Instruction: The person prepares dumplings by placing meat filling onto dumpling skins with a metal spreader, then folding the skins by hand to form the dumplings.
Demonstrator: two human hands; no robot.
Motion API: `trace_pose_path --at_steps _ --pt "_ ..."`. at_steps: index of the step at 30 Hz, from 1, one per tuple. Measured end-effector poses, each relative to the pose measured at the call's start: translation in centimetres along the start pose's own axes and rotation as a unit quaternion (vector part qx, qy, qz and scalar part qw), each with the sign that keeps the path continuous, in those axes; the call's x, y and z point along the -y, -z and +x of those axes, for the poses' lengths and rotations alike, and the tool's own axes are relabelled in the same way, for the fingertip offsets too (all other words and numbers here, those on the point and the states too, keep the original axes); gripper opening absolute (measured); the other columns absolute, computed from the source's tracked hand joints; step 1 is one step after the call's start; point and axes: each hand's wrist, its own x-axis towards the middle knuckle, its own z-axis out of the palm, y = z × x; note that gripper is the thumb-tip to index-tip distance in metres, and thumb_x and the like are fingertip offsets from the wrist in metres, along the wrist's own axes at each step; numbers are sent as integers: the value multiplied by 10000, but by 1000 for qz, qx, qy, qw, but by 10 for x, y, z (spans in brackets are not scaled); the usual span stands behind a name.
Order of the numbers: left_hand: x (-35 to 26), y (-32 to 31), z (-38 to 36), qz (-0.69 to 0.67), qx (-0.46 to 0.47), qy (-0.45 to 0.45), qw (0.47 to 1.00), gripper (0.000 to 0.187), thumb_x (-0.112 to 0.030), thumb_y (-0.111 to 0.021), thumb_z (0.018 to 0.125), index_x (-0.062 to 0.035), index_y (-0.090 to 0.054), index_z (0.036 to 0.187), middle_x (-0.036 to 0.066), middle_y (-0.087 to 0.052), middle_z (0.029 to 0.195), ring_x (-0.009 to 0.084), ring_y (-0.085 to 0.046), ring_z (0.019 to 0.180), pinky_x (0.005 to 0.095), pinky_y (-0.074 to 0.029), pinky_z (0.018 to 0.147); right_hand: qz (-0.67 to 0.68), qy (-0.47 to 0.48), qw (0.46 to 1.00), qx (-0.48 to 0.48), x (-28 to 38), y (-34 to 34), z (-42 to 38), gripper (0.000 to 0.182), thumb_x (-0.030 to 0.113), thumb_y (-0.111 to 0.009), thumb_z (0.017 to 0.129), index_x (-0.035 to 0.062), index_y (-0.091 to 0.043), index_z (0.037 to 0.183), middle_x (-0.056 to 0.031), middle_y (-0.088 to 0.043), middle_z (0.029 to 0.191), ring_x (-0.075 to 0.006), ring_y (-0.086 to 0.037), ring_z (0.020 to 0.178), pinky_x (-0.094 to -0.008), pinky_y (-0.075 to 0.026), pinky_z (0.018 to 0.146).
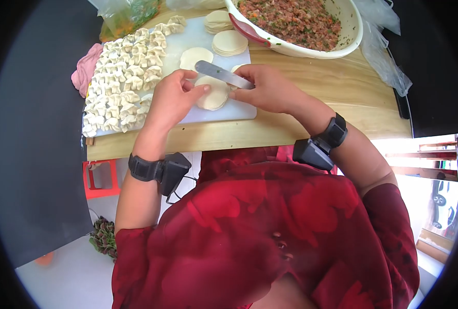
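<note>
My right hand (270, 88) is closed round one end of a flat metal spatula (216, 71). Its blade points up and left across the top of a round dumpling wrapper (212, 98), and the thumb is at that wrapper's right edge. On the other side is my left hand (173, 98), thumb tip on the wrapper's left edge, index finger apart from it; its other fingers are partly hidden. Another pale wrapper (196, 57) lies just beyond the blade. Rows of folded dumplings (126, 77) cover the left part of the white board (188, 34).
Two wrapper stacks (230, 43) sit at the board's far right. Behind them stands a white bowl (353, 32) of minced filling. Plastic bags (381, 54) lie at the right, a pink cloth (87, 71) at the left. A red stool (101, 178) is below the wooden table (311, 123).
</note>
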Motion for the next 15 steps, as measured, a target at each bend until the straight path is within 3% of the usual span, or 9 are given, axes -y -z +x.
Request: trace_pose_path --at_steps 3,5,8,10,15 --pt "4 -6 0 30 14 -9 999 341 -175 -741 823 24 -595 1057 53 -636 861 104 -588 770 245 -484 669 -23 -43 999 13 8 -3 -1 406 280 -710 790 30 -657 1106 -162 -691 949 -273 -658 850 -368 -507 757" --pt "5 -8 -3 27 -1 -39 999 332 -173 -742 824 19 -581 1042 53 -638 854 106 -588 766 249 -487 670 21 -12 1000 -17 6 -7 -4 367 216 -713 827 10 -625 1117 -61 -646 794 -135 -579 701 -301 -472 632" --pt "-4 -11 -9 -32 -12 -17 999 286 -155 -724 844 3 -561 1018 57 -638 865 109 -596 778 268 -509 682 59 -30 998 -14 12 -6 -11 375 200 -731 813 14 -602 1112 -59 -642 808 -123 -578 703 -295 -472 628" --pt "-11 -12 -13 -247 43 71 966 218 -146 -676 882 -11 -560 1008 69 -641 901 114 -605 792 275 -526 679 46 -11 999 -24 9 -10 -11 383 203 -753 798 23 -596 1098 -56 -637 826 -117 -576 702 -288 -473 630" --pt "-16 -10 -15 -358 50 102 927 270 -163 -612 920 4 -532 1116 86 -635 933 160 -647 830 285 -569 661 21 36 998 -54 15 -12 -14 429 218 -820 749 44 -590 1067 -48 -603 918 -112 -574 716 -276 -473 628"
